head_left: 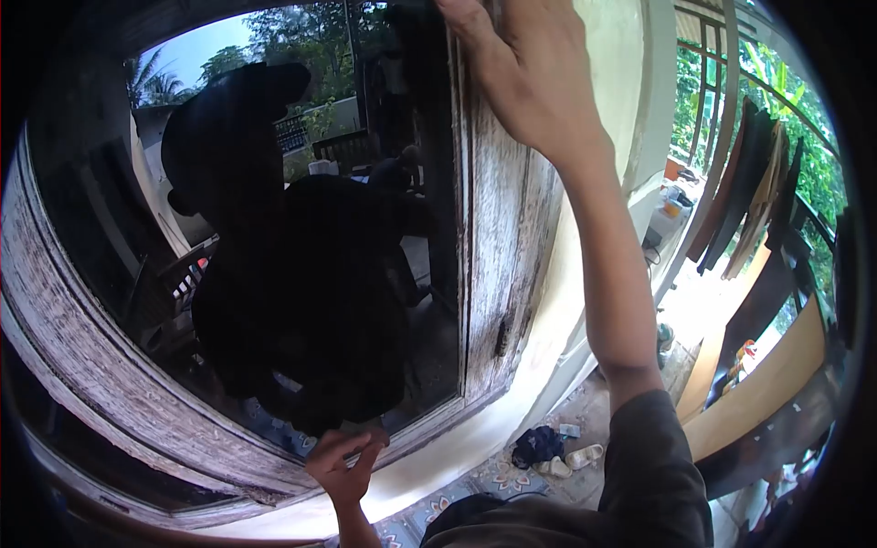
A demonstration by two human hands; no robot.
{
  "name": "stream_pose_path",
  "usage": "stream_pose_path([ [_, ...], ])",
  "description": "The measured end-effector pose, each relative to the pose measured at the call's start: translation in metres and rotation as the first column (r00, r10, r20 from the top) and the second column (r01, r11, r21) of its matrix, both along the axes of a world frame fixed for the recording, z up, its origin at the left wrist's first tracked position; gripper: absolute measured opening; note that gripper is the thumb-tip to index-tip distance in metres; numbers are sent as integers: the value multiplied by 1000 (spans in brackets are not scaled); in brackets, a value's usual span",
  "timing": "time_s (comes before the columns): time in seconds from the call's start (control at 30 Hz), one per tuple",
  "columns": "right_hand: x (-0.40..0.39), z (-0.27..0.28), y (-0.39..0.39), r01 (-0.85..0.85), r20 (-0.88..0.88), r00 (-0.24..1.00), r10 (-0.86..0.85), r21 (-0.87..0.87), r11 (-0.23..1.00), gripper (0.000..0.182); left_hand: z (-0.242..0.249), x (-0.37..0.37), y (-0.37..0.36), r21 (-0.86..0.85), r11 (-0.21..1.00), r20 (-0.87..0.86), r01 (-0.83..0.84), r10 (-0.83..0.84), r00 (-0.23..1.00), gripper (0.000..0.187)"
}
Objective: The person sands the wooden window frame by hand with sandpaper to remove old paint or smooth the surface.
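Worn window frame, coating patchy, looks partway at best

Window frame (498, 210) in pale wall (466, 447), around dark glass (437, 356). Whitish coating broken up, darker wood showing on side and lower rails; no stretch looks evenly finished. Likely much left, but can't split worked parts from plain weathering. Left hand (343, 464) at lower rail, fingers bent, nearly together; can't tell if they pinch anything. Right hand (548, 87) at upper side rail, thumb spread, other fingertips cut off: opening and grip can't tell.
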State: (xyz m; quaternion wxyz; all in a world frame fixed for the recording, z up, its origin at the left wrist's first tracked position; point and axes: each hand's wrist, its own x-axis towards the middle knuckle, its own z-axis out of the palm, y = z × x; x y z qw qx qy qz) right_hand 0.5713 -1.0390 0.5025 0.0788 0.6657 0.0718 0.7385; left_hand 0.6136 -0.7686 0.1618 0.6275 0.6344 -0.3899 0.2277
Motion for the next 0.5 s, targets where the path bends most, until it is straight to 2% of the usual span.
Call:
stream_pose_path([
  [0.03,0,-16,-12,13,-106,994,-15,-16,1000,60,7,-3,-2,-29,999,-12,46,-46,999,31],
  [0.07,0,-41,-14,-6,-124,992,5,-7,1000,60,10,-5,-1,-70,994,-20,89,-91,996,31],
  [0.13,-3,-86,-8,124,-229,968,-104,73,990,62,3,-4,0,-105,992,-5,65,-66,998,31],
  [0.17,7,-86,-10,103,-157,983,-94,49,993,62,-3,-3,2,-152,986,-9,66,-68,998,30],
  [0.2,10,-71,-5,167,-95,982,-163,33,985,63,-5,0,6,-187,980,-6,75,-78,997,30],
  [0.23,14,-43,-10,111,-60,992,-108,49,993,64,6,2,13,-93,995,47,24,-20,999,29],
  [0.27,17,-20,-15,58,-23,998,-57,57,997,65,6,5,14,-85,996,40,26,-22,999,29],
  [0.33,10,-17,-10,63,-67,996,-60,39,997,67,3,10,14,-73,997,-4,-24,24,1000,22],
  [0.37,6,-21,-7,67,-99,993,-65,22,997,69,12,9,14,-36,999,89,-33,36,995,23],
  [0.4,3,-41,-5,70,-104,992,-67,22,997,69,9,8,12,-36,999,84,-31,34,996,23],
  [0.47,5,-91,2,195,-226,959,-173,81,977,67,2,8,6,-160,985,-17,64,-67,998,25],
  [0.5,14,-93,2,227,-89,970,-227,-13,974,67,4,9,4,-175,983,-14,52,-55,998,25],
])
